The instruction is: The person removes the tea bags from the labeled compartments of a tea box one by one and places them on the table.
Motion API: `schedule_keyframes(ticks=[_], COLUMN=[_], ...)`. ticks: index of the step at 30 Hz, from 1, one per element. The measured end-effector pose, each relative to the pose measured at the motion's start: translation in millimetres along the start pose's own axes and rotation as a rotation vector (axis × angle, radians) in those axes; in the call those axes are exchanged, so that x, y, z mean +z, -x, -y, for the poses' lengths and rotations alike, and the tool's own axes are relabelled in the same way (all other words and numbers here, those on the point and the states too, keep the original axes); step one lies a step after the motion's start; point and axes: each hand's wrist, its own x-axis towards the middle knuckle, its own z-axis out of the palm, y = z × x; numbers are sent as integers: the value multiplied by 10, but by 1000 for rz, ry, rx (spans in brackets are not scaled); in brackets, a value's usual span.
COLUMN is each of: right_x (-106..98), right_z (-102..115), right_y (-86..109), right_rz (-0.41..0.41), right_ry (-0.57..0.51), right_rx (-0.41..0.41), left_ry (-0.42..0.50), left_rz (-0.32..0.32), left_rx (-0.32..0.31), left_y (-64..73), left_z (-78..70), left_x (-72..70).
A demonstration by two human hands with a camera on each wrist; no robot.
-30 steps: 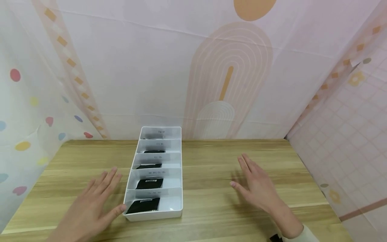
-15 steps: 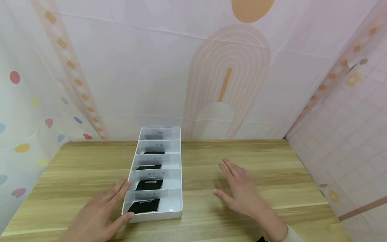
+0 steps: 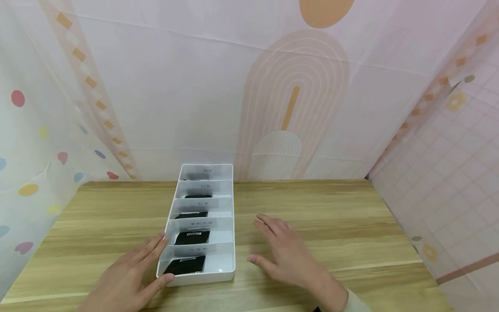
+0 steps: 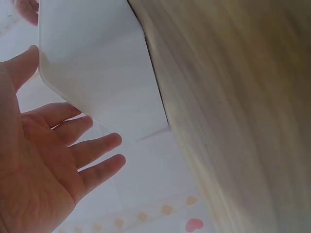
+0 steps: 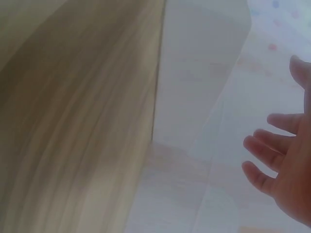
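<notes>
The left hand is held along the left side of the white box, its fingers extended and apart, the thumb laid at the near left corner. The right hand is held to the right of the box, clear of it, with fingers loosely straight and thumb spread away. The box is set on the wooden table, divided into five compartments in a row. Black packets are seen in the nearer compartments, lying towards the left; in the farthest, only a dark sliver is shown.
</notes>
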Motion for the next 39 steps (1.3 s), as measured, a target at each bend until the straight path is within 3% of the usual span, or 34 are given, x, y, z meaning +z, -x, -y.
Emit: schedule_keyframes(ticks=[11, 23, 30, 39], right_x=[101, 348, 450, 588], right_z=[327, 645, 808, 866], right_y=[-165, -324, -409, -463], right_rz=[33, -26, 15, 58], right_ry=[-101, -56, -17, 40], right_rx=[-20, -216, -266, -300], left_ry=[-15, -13, -34, -42], left_rz=[-6, 20, 18, 10], left_rx=[-10, -24, -16, -1], left_y=[1, -14, -6, 13], left_z=[-36, -63, -80, -93], left_x=[-22, -61, -70, -74])
